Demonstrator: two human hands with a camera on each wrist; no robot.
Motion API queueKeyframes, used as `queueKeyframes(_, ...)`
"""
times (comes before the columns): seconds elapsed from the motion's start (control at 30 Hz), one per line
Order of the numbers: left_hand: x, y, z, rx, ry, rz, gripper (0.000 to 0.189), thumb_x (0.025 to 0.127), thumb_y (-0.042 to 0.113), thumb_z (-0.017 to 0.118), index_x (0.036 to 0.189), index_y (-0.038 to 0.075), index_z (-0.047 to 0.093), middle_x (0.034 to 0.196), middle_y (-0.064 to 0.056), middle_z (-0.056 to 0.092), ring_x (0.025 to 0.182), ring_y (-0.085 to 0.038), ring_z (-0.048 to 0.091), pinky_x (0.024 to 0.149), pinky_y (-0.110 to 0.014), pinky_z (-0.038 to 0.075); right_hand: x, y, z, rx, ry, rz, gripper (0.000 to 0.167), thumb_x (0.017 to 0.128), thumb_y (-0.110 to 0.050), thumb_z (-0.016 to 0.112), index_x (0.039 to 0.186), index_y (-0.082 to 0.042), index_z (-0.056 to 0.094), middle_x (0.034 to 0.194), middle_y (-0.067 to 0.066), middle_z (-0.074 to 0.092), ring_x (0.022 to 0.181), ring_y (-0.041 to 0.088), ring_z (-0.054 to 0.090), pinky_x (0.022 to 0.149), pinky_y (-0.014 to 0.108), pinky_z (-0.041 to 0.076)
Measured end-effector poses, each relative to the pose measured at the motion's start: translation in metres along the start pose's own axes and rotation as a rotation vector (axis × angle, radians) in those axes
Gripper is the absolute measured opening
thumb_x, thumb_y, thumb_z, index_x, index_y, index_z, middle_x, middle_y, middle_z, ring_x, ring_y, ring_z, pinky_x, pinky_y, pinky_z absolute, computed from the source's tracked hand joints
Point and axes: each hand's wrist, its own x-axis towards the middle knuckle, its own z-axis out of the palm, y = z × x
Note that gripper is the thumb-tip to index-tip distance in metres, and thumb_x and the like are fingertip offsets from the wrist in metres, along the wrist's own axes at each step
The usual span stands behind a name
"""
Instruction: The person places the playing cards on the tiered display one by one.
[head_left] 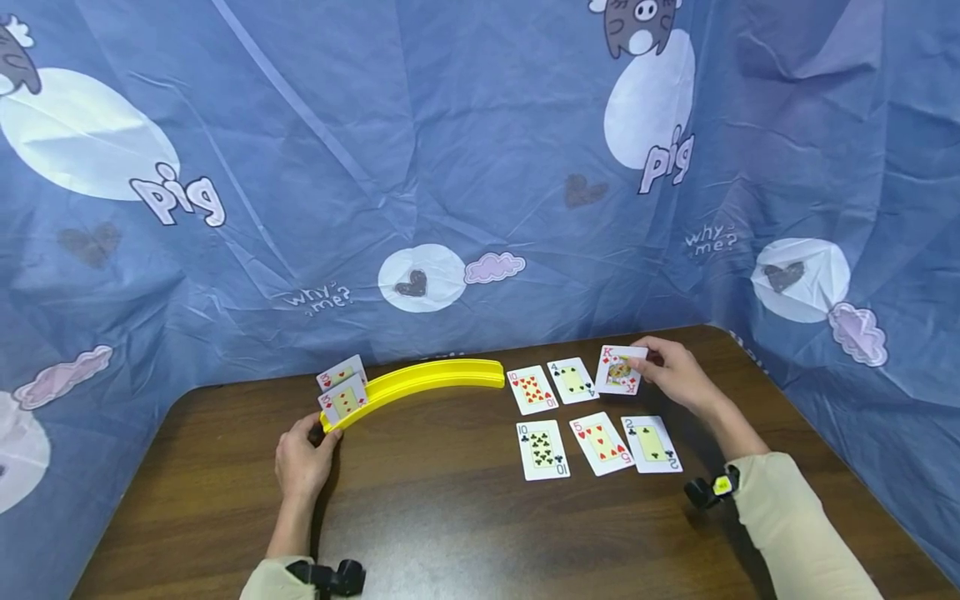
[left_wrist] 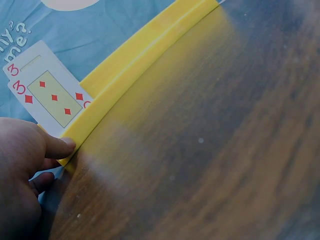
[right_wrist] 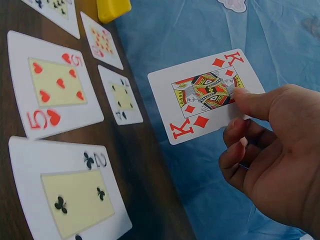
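A curved yellow card holder (head_left: 431,377) lies toward the back of the table, with two cards standing in its left end. The front card is a three of diamonds (left_wrist: 54,97); behind it a second three (head_left: 341,372) with a red suit is partly covered. My left hand (head_left: 303,460) grips the holder's left end, thumb on its front side. At the right, my right hand (head_left: 678,377) pinches a king of diamonds (right_wrist: 207,95) by its edge between thumb and fingers, face showing. The king is held up beside the four of spades (head_left: 573,381).
Face-up cards lie right of the holder: ten of hearts (head_left: 532,390) in the back row; ten of clubs (head_left: 543,450), five of hearts (head_left: 602,443) and two of clubs (head_left: 652,444) in front. Blue printed cloth (head_left: 487,167) hangs behind the brown table (head_left: 450,517).
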Motion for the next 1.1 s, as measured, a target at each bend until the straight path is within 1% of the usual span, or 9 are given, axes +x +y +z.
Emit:
queueKeyframes(0.17, 0.001, 0.000, 0.001, -0.006, 0.001, -0.008, 0.038, 0.087, 0.014, 0.073, 0.122, 0.001, 0.066, 0.106, -0.023, 0.068, 0.099, -0.038, 0.057, 0.075, -0.048, 0.039, 0.006, -0.007, 0.003, 0.071, 0.019, -0.023, 0.021, 0.096, -0.008, 0.063, 0.111, 0.007, 0.066, 0.077, 0.010, 0.058, 0.066, 0.006, 0.051, 0.061, 0.023, 0.046)
queueKeyframes(0.33, 0.000, 0.000, 0.000, -0.016, -0.007, -0.013, 0.038, 0.088, 0.014, 0.072, 0.123, 0.000, 0.066, 0.110, -0.023, 0.068, 0.101, -0.039, 0.057, 0.079, -0.051, 0.039, 0.012, -0.017, 0.010, 0.154, 0.010, -0.040, 0.024, 0.096, -0.006, 0.063, 0.113, 0.011, 0.064, 0.079, 0.006, 0.057, 0.067, 0.005, 0.051, 0.061, 0.024, 0.047)
queueKeyframes(0.47, 0.001, 0.000, 0.000, -0.020, -0.010, -0.012, 0.038, 0.088, 0.014, 0.072, 0.123, 0.000, 0.066, 0.111, -0.023, 0.068, 0.101, -0.038, 0.057, 0.078, -0.049, 0.038, 0.017, -0.024, 0.018, 0.198, 0.003, -0.048, 0.025, 0.096, -0.006, 0.063, 0.114, 0.012, 0.063, 0.079, 0.003, 0.057, 0.067, 0.005, 0.050, 0.059, 0.023, 0.047)
queueKeyframes(0.6, 0.001, -0.001, 0.000, -0.014, -0.010, -0.011, 0.038, 0.087, 0.014, 0.073, 0.123, 0.001, 0.066, 0.110, -0.022, 0.068, 0.100, -0.037, 0.057, 0.077, -0.047, 0.038, 0.025, -0.032, 0.027, 0.219, -0.003, -0.053, 0.025, 0.096, -0.006, 0.063, 0.114, 0.011, 0.064, 0.080, 0.003, 0.057, 0.067, 0.005, 0.051, 0.060, 0.023, 0.048)
queueKeyframes(0.8, 0.001, 0.000, 0.001, -0.010, -0.006, -0.008, 0.038, 0.087, 0.013, 0.073, 0.122, 0.001, 0.067, 0.108, -0.022, 0.068, 0.100, -0.037, 0.058, 0.077, -0.049, 0.039, 0.035, -0.049, 0.042, 0.244, -0.037, -0.038, 0.025, 0.096, -0.008, 0.064, 0.114, 0.009, 0.065, 0.086, 0.012, 0.060, 0.071, 0.007, 0.052, 0.062, 0.021, 0.047)
queueKeyframes(0.93, 0.001, 0.000, 0.001, -0.007, -0.013, -0.016, 0.038, 0.087, 0.014, 0.072, 0.123, 0.001, 0.066, 0.109, -0.022, 0.068, 0.101, -0.037, 0.058, 0.078, -0.050, 0.039, 0.041, -0.059, 0.053, 0.225, -0.050, -0.037, 0.025, 0.096, -0.009, 0.064, 0.115, 0.007, 0.066, 0.081, 0.007, 0.057, 0.068, 0.009, 0.051, 0.061, 0.022, 0.044)
queueKeyframes(1.0, 0.001, 0.000, 0.001, -0.007, -0.016, -0.019, 0.038, 0.087, 0.014, 0.072, 0.123, 0.001, 0.066, 0.110, -0.022, 0.068, 0.102, -0.038, 0.058, 0.079, -0.051, 0.039, 0.044, -0.062, 0.059, 0.218, -0.052, -0.049, 0.025, 0.096, -0.008, 0.064, 0.115, 0.008, 0.066, 0.079, 0.005, 0.057, 0.067, 0.008, 0.050, 0.060, 0.022, 0.043)
queueKeyframes(1.1, 0.001, 0.000, 0.000, -0.007, -0.018, -0.022, 0.039, 0.087, 0.014, 0.072, 0.123, 0.001, 0.066, 0.111, -0.023, 0.068, 0.102, -0.038, 0.058, 0.080, -0.051, 0.040, 0.050, -0.067, 0.067, 0.219, -0.059, -0.058, 0.025, 0.096, -0.007, 0.063, 0.115, 0.008, 0.066, 0.081, 0.009, 0.059, 0.068, 0.009, 0.053, 0.063, 0.024, 0.046)
